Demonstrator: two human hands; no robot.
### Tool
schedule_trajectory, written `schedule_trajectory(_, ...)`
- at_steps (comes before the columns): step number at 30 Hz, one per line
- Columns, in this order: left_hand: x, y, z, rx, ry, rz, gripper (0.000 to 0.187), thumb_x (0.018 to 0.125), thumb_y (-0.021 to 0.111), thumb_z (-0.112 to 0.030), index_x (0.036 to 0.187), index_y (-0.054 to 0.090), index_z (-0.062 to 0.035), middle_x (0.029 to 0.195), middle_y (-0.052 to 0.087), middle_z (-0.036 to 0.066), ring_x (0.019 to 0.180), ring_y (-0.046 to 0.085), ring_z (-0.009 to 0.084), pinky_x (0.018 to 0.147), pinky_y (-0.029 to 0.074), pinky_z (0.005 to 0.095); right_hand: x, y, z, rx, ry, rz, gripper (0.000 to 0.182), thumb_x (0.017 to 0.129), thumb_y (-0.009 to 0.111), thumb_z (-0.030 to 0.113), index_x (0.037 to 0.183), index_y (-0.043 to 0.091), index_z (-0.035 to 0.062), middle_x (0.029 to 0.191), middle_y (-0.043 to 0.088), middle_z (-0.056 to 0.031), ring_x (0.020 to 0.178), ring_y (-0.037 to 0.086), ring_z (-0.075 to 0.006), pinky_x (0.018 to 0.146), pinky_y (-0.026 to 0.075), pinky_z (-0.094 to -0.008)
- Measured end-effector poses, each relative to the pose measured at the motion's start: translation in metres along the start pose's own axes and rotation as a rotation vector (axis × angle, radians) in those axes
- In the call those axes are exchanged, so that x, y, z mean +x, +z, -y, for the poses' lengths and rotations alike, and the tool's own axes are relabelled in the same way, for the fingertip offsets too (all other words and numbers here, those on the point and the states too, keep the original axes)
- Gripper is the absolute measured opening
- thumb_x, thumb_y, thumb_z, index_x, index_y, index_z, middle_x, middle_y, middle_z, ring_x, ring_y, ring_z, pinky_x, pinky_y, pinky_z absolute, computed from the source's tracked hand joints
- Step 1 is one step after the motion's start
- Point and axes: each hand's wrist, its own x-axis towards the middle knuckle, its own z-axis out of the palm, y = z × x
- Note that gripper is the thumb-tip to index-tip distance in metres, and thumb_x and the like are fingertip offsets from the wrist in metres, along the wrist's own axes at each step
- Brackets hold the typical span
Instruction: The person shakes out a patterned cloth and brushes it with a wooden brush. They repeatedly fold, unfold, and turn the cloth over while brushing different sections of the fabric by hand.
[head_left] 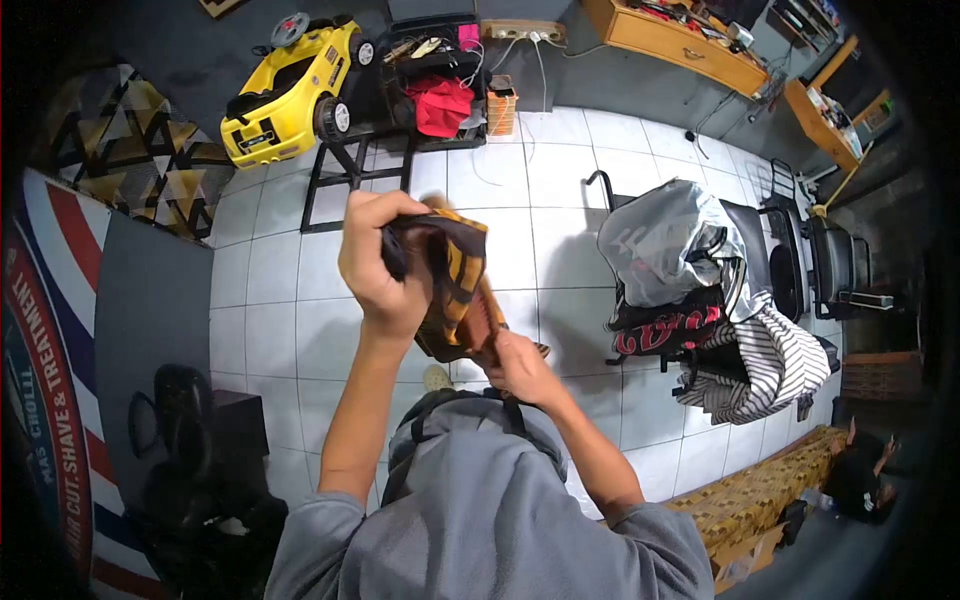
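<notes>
In front of my body, a black-and-yellow patterned cloth item (pixel 462 275) hangs between my two hands, with a reddish-brown part showing on its lower inner side. My left hand (pixel 378 262) is closed on its dark upper edge, fingers curled over the top. Lower down and to the right, my right hand (pixel 522 368) pinches the item's bottom end near my waist. The cloth is bunched and partly blurred, so its exact kind cannot be made out.
A chair on the right carries a clear plastic cover (pixel 670 245) and a striped cloth (pixel 765 365). At the back stand a yellow toy car (pixel 295 90), a black metal frame (pixel 310 190) and a case with a red cloth (pixel 440 105). Someone sits at lower right (pixel 862 475).
</notes>
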Motion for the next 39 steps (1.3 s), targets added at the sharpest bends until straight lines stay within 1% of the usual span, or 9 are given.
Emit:
schedule_trajectory(4,0.01,-0.007,0.002,-0.012,0.017,-0.142,0.012,0.088,0.056,-0.009,0.093,0.048,-0.0008,0.086,0.048,0.007,0.077,0.046,0.0143,0.074,0.039,0.0249,-0.013,-0.024,-0.151,-0.811,0.021,-0.125,0.041,0.097,0.033,0.033,0.089,0.056,-0.0005,0.074,0.059,-0.0231,0.067,0.059,-0.0368,0.061,0.045,-0.0463)
schedule_trajectory(10,0.028,-0.016,-0.005,0.074,0.03,-0.299,0.015,0.08,0.052,0.008,0.093,0.048,0.0004,0.083,0.05,0.007,0.072,0.046,0.0163,0.069,0.039,0.0245,-0.076,-0.084,-0.252,-1.088,0.873,0.085,0.043,0.091,0.039,0.036,0.089,0.067,0.0031,0.095,0.064,-0.0235,0.091,0.062,-0.037,0.076,0.05,-0.0455)
schedule_trajectory(15,0.031,-0.035,0.0,-0.166,0.085,0.248,0.024,0.061,0.072,0.002,0.082,0.06,-0.002,0.072,0.056,0.005,0.064,0.053,0.0166,0.057,0.041,0.0255,-0.051,-0.107,-0.258,-0.872,0.653,-0.136,0.057,0.093,0.032,0.044,0.088,0.065,-0.0018,0.087,0.061,-0.0283,0.086,0.058,-0.0452,0.076,0.046,-0.0496)
schedule_trajectory(19,0.009,-0.025,-0.002,-0.133,0.039,0.505,0.03,0.056,0.076,-0.002,0.083,0.063,-0.005,0.071,0.056,0.004,0.061,0.056,0.0152,0.051,0.043,0.0254,0.001,-0.061,-0.069,0.246,0.285,-0.249,0.042,0.098,0.035,0.043,0.07,0.04,0.012,0.055,0.034,0.005,0.04,0.027,-0.0046,0.035,0.02,-0.0221)
schedule_trajectory(26,0.011,-0.015,-0.013,0.001,0.327,0.364,0.031,0.061,0.077,-0.026,0.078,0.064,-0.0043,0.071,0.057,0.005,0.06,0.059,0.0182,0.049,0.045,0.0261,0.025,-0.007,-0.012,0.016,-0.16,-0.11,0.03,0.091,0.049,0.026,0.106,0.057,0.0013,0.078,0.062,-0.0047,0.075,0.056,-0.0118,0.065,0.046,-0.0295)
schedule_trajectory(30,0.013,-0.029,-0.011,0.081,0.349,0.014,0.035,0.069,0.07,-0.039,0.076,0.062,-0.0054,0.068,0.057,0.005,0.06,0.058,0.0197,0.05,0.045,0.0281,0.01,-0.041,-0.173,-0.482,0.012,-0.08,0.034,0.086,0.053,0.033,0.096,0.064,0.0026,0.093,0.064,-0.0224,0.086,0.062,-0.0368,0.076,0.048,-0.0412)
schedule_trajectory(31,0.013,-0.033,-0.009,0.076,0.295,-0.051,0.037,0.072,0.068,-0.042,0.076,0.061,-0.0053,0.068,0.057,0.005,0.059,0.057,0.0199,0.05,0.044,0.0283,-0.005,-0.053,-0.202,-0.746,0.334,-0.04,0.038,0.086,0.051,0.039,0.098,0.065,0.0049,0.093,0.063,-0.023,0.089,0.058,-0.0421,0.076,0.048,-0.0452)
schedule_trajectory(33,0.013,-0.036,-0.002,0.001,0.211,-0.141,0.041,0.082,0.061,-0.043,0.075,0.058,-0.0025,0.068,0.055,0.007,0.06,0.054,0.0188,0.054,0.042,0.0274,-0.037,-0.066,-0.231,-1.026,0.747,-0.049,0.038,0.088,0.047,0.039,0.096,0.066,0.0067,0.096,0.064,-0.0216,0.09,0.061,-0.0378,0.077,0.048,-0.0463)
schedule_trajectory(39,0.002,-0.03,0.005,-0.555,-0.465,0.252,0.031,0.086,0.061,-0.018,0.066,0.046,-0.0003,0.067,0.044,0.002,0.063,0.039,0.0115,0.058,0.032,0.0239,-0.08,-0.102,-0.251,-1.024,0.914,-0.344,0.052,0.089,0.045,0.045,0.09,0.065,-0.0021,0.095,0.062,-0.0272,0.097,0.058,-0.0427,0.082,0.048,-0.048)
